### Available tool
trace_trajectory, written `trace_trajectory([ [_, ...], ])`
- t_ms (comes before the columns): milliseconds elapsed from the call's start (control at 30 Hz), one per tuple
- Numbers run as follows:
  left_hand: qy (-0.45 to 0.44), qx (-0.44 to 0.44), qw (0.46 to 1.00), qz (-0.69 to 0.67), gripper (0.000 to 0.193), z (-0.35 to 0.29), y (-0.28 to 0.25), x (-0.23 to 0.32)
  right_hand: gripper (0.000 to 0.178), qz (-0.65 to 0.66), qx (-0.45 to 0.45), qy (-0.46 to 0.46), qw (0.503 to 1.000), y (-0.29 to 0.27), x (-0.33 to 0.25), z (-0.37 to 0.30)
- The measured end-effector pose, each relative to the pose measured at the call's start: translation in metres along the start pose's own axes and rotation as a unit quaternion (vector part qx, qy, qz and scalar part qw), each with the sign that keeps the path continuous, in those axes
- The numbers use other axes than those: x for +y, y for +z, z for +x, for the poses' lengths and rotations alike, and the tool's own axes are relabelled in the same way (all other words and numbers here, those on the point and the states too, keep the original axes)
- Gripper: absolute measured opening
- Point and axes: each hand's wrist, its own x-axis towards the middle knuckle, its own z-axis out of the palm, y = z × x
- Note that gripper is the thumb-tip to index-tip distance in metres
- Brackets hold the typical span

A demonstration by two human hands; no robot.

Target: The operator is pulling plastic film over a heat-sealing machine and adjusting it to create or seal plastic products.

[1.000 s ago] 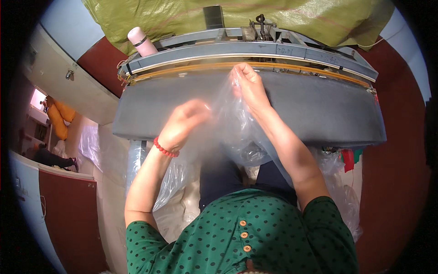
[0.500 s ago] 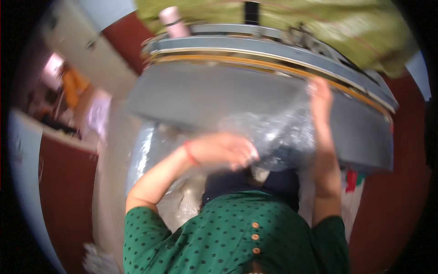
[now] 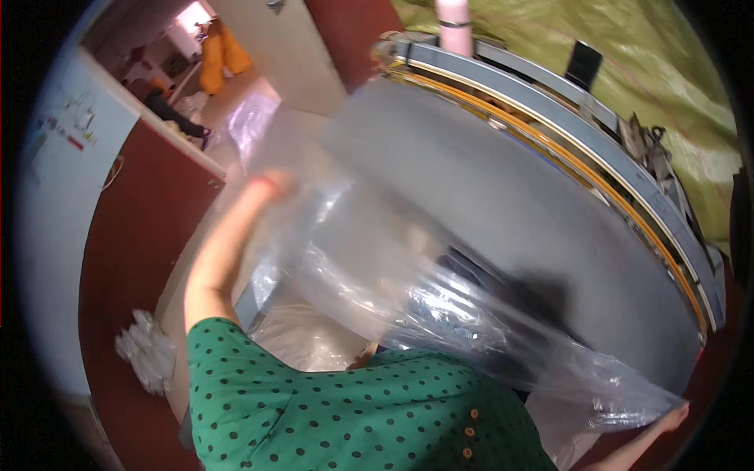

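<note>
Film went from bunched to spread out: your R hand swung far right, pinching a corner; your L hand went out left, too blurred to tell its grip. Film stretched b/w you & grey bench, so mostly unfolded.

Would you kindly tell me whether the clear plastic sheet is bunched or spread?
Spread: the clear plastic sheet extends broadly from near the blurred left hand to the right hand.
</note>
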Motion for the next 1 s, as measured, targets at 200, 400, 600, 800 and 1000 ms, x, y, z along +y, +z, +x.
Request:
trace_trajectory([
  [200, -0.166, 0.831, 0.501, -0.176, 0.008, 0.013, -0.24, 0.066, 0.05, -0.066, 0.011, 0.05, 0.997, 0.009, -0.022, -0.018],
  [400, 0.026, 0.304, 0.926, -0.224, 0.049, 0.162, -0.141, 0.105, 0.04, -0.103, -0.078, 0.006, 0.992, 0.045, -0.019, -0.014],
  [600, -0.066, 0.323, 0.889, -0.317, 0.068, 0.209, -0.116, 0.04, 0.039, -0.139, -0.071, 0.054, 0.986, 0.061, -0.023, -0.022],
  [800, -0.027, 0.382, 0.842, -0.38, 0.045, 0.192, -0.124, 0.036, 0.033, 0.007, -0.085, 0.076, 0.993, 0.035, -0.109, -0.051],
  [1000, 0.203, 0.379, 0.691, -0.58, 0.032, 0.156, -0.197, 0.18, 0.049, 0.07, -0.073, 0.139, 0.985, 0.029, -0.167, -0.06],
])
